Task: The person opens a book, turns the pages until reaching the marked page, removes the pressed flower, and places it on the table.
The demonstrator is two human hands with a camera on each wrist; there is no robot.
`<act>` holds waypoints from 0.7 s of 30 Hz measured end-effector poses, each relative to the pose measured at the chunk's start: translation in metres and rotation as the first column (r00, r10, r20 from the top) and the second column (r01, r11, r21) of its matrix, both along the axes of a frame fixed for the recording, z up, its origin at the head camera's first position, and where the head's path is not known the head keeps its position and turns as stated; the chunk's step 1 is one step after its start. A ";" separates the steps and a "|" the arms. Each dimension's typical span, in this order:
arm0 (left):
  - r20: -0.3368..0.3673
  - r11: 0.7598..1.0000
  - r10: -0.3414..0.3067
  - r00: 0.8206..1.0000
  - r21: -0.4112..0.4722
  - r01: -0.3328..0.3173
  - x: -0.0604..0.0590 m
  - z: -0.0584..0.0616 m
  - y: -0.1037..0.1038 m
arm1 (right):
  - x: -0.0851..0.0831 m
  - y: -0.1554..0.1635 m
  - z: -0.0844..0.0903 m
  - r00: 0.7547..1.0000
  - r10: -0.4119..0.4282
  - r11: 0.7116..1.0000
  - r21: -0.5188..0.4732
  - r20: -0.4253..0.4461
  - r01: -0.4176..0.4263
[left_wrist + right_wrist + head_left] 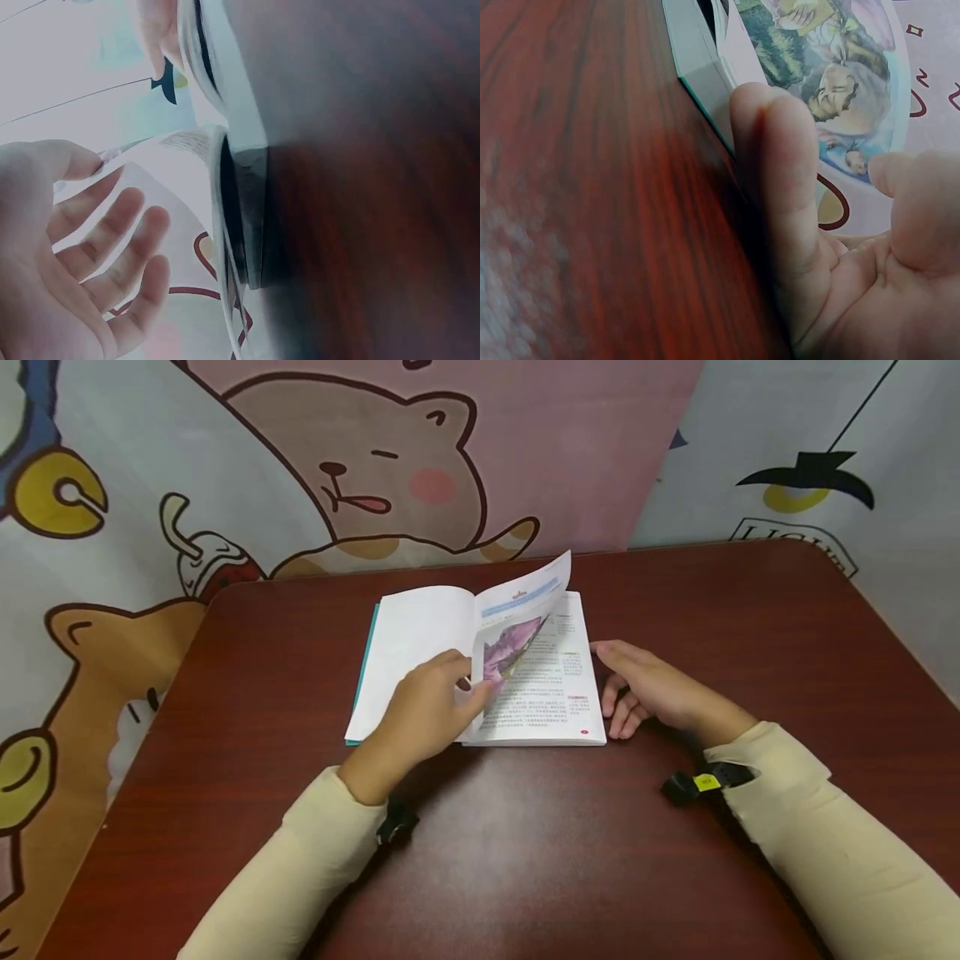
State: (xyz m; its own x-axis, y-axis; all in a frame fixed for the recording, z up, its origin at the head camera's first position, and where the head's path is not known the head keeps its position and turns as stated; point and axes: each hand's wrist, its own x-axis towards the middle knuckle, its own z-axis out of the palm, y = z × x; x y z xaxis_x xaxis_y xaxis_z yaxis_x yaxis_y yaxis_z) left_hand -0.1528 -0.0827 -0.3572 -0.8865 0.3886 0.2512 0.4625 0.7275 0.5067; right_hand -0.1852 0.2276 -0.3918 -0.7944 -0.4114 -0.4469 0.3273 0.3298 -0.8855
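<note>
At frame centre I see the left hand pinching a raised page of the book, the right hand loose-fingered just beside its right edge.

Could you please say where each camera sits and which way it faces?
Head: on the head, forward and down at the book and table; left hand, right hand and sleeves show.
Left wrist: on that wrist, facing the raised page; the left hand's fingers and part of the right hand show.
Right wrist: on that wrist, facing the book's edge; right fingers and palm show.
Shared: both wrist views show book and table.
</note>
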 end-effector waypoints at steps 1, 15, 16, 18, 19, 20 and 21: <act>0.047 0.999 0.008 0.999 0.043 -0.010 -0.001 0.002 -0.001 | 0.000 0.000 0.000 1.000 -0.002 1.000 -0.002 0.003 0.002; 0.458 0.900 -0.036 0.888 0.401 -0.170 -0.015 0.023 -0.022 | 0.000 -0.001 0.002 1.000 0.002 1.000 -0.002 0.005 -0.002; 0.476 0.891 -0.036 0.879 0.414 -0.188 -0.015 0.024 -0.023 | 0.000 -0.001 0.002 1.000 0.004 1.000 -0.003 0.005 -0.004; 0.509 0.864 -0.048 0.859 0.453 -0.220 -0.017 0.025 -0.025 | 0.000 -0.001 0.002 1.000 0.002 1.000 0.004 0.005 -0.002; 0.523 0.849 -0.058 0.850 0.474 -0.234 -0.018 0.025 -0.025 | 0.000 -0.001 0.002 1.000 -0.001 1.000 0.006 0.006 0.001; 0.536 0.832 -0.068 0.841 0.496 -0.249 -0.019 0.025 -0.026 | 0.000 -0.001 0.002 1.000 -0.002 1.000 0.009 0.006 0.002; 0.547 0.815 -0.078 0.834 0.517 -0.263 -0.019 0.026 -0.027 | 0.000 -0.001 0.003 1.000 -0.003 1.000 0.011 0.006 0.003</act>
State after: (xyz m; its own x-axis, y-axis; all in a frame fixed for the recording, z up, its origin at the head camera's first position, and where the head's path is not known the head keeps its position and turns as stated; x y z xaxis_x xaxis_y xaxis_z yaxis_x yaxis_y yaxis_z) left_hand -0.1721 -0.1098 -0.3314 -0.9632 0.2414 -0.1185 -0.0518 0.2659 0.9626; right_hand -0.1849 0.2262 -0.3893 -0.7929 -0.4038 -0.4564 0.3340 0.3384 -0.8797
